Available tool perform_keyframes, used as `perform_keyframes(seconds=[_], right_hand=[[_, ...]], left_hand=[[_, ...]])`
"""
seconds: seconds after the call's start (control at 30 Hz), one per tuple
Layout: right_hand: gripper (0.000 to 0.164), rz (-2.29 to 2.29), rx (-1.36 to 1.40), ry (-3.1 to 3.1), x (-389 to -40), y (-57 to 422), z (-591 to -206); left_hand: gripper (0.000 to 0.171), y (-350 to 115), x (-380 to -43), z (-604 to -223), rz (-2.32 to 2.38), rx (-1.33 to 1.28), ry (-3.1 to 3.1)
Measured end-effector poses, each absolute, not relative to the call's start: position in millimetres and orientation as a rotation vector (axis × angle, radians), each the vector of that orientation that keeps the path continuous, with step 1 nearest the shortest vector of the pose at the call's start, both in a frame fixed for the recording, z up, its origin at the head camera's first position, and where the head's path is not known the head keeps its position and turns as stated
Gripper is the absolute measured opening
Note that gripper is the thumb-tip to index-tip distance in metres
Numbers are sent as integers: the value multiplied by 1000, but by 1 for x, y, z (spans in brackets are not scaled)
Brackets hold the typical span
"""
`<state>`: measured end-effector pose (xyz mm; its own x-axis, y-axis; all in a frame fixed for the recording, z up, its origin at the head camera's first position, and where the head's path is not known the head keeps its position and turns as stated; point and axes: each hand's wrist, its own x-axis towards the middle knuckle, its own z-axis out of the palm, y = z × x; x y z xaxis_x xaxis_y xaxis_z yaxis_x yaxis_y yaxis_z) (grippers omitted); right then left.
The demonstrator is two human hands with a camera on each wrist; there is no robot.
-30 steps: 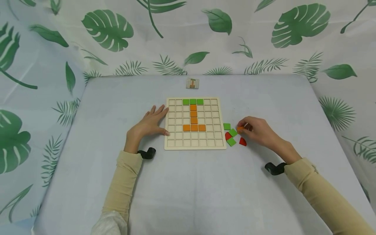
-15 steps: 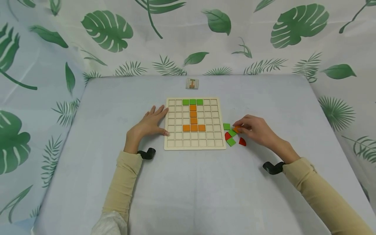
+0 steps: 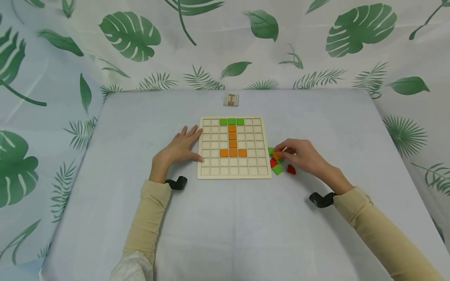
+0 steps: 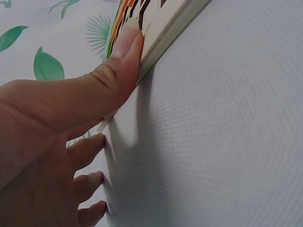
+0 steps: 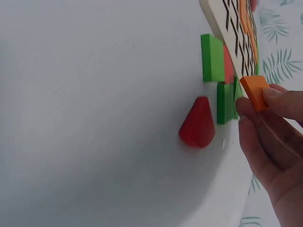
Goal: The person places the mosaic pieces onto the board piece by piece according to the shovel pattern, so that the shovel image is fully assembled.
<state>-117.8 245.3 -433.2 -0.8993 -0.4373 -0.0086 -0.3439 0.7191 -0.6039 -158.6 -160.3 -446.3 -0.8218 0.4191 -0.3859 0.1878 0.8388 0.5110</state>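
A pale wooden grid board point(image 3: 212, 164) lies mid-table, with three green tiles point(image 3: 231, 121) in its top row and several orange tiles point(image 3: 233, 136) forming a column and a lower bar. My left hand point(image 3: 179, 147) rests at the board's left side, fingers spread; in the left wrist view the thumb point(image 4: 124, 42) lies over the rim. My right hand point(image 3: 302, 155) pinches an orange square tile point(image 5: 256, 91) between thumb and fingers, just right of the board. Below it are loose green tiles point(image 5: 214, 57) and a red piece point(image 3: 274, 163) partly covered by them.
A second red piece point(image 3: 291, 169), rounded on one side, lies apart near the right hand. Behind the board is a small card point(image 3: 231, 100) with a printed grid pattern. Leaf-printed cloth point(image 3: 207, 35) rises behind the table point(image 3: 211, 230) and along its sides.
My right hand has moved left toward the board, carrying the orange tile over the loose green pieces. The left hand stays where it was at the board's edge.
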Motion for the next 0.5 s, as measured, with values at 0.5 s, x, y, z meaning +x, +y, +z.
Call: perform_keyframes(seconds=[0.5], right_hand=[[31,-987,-650,2657,-123,217,-436]], left_hand=[[107,-159,-158,-443,642,453,2527]])
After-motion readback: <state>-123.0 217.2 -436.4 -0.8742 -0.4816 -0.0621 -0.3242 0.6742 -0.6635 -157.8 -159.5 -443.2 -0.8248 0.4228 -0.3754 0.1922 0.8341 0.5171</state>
